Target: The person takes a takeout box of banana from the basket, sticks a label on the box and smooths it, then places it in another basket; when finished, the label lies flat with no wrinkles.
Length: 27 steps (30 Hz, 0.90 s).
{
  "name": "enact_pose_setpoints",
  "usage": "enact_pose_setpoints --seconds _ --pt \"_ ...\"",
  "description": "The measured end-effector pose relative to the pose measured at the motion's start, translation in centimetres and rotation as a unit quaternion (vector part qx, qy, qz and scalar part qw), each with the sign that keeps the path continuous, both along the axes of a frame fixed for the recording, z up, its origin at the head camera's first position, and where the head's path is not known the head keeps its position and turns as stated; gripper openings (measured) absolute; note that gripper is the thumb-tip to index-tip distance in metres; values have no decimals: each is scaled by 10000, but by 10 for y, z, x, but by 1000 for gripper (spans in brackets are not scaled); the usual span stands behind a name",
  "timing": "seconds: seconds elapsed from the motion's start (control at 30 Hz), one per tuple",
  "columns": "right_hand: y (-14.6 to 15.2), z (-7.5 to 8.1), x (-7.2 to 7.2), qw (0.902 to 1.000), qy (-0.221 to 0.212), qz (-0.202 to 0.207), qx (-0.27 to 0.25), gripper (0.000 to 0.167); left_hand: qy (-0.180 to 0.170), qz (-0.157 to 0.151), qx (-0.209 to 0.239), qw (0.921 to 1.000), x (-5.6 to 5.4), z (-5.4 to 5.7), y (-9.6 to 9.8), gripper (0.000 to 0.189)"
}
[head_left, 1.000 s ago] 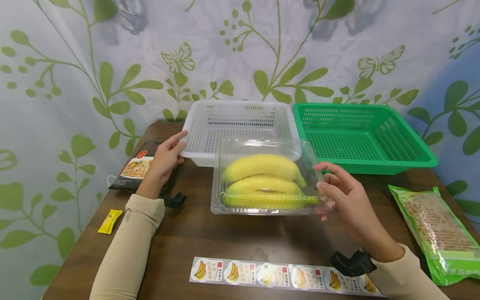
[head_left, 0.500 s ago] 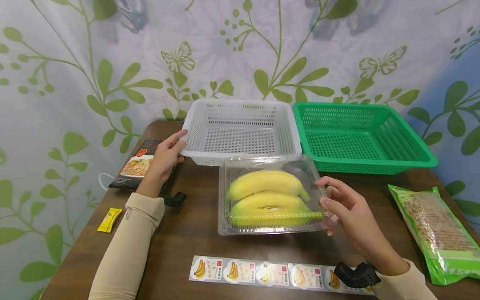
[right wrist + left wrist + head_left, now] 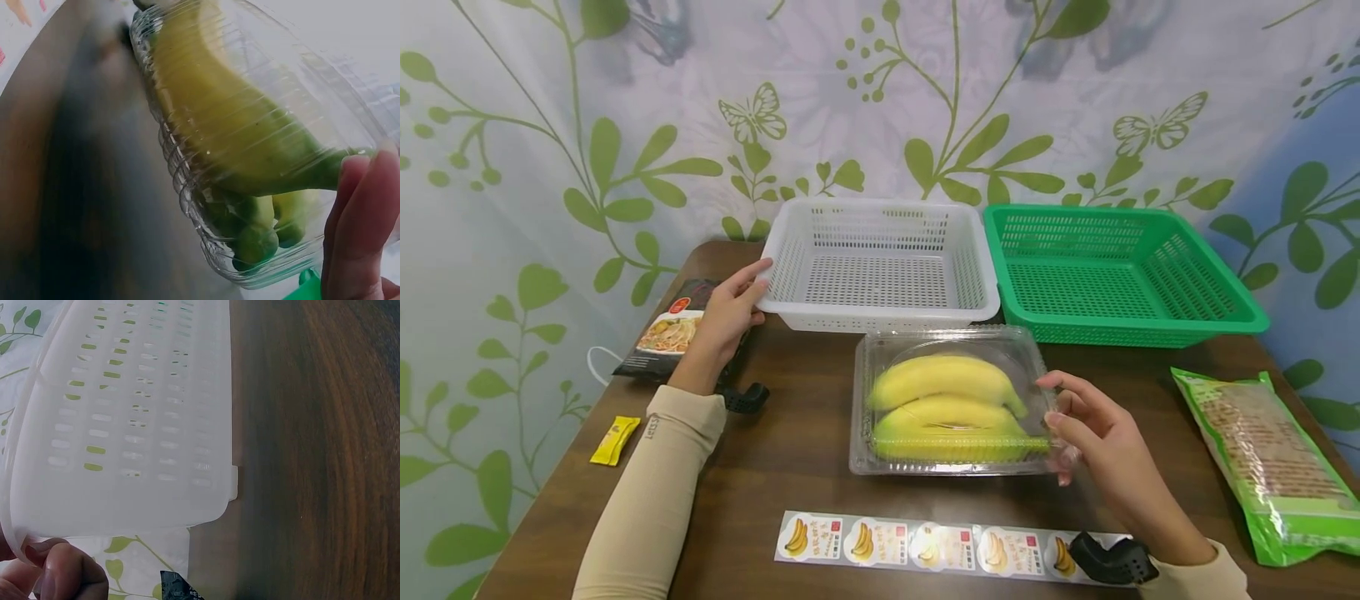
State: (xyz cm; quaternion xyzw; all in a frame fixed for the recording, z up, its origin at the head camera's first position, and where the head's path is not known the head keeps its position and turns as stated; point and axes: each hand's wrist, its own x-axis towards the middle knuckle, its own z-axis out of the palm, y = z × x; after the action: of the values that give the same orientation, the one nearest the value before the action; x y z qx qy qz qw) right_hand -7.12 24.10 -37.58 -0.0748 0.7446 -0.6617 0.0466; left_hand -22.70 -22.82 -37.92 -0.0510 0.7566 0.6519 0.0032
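Observation:
A clear plastic clamshell box (image 3: 859, 417) with yellow bananas (image 3: 940, 379) inside is in the middle of the head view. My right hand (image 3: 1097, 433) grips its right end between thumb and fingers. Whether the box's underside touches the table is hidden. In the right wrist view, greenish stem ends of the bananas (image 3: 237, 137) show through the wall, close to my right hand (image 3: 362, 231). Farther back stands a white slotted basket (image 3: 880, 318). My left hand (image 3: 730, 317) pinches its left rim; the left wrist view shows the left hand's fingers (image 3: 69, 572) curled at that rim.
Right of the white basket stands a green basket (image 3: 1135, 329). A strip of banana stickers (image 3: 865, 542) lies near the front. At the left are a black noodle packet (image 3: 662, 337) and a small yellow sachet (image 3: 615, 440); a green-edged bag (image 3: 1262, 450) lies right.
The box has come down and nearer to me in my right hand, from overlapping the white basket to just in front of it. My left hand stays at the basket's rim.

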Motion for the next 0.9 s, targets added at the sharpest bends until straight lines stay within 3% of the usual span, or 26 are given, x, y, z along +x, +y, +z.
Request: enact_pose_setpoints --seconds 0.33,0.9 --pt "0 -13 -2 9998 -15 -180 15 37 -15 -9 -25 10000 0 0 0 48" --pt "-6 -29 -5 9997 191 2 171 36 -108 -36 -98 9999 0 3 1 49"
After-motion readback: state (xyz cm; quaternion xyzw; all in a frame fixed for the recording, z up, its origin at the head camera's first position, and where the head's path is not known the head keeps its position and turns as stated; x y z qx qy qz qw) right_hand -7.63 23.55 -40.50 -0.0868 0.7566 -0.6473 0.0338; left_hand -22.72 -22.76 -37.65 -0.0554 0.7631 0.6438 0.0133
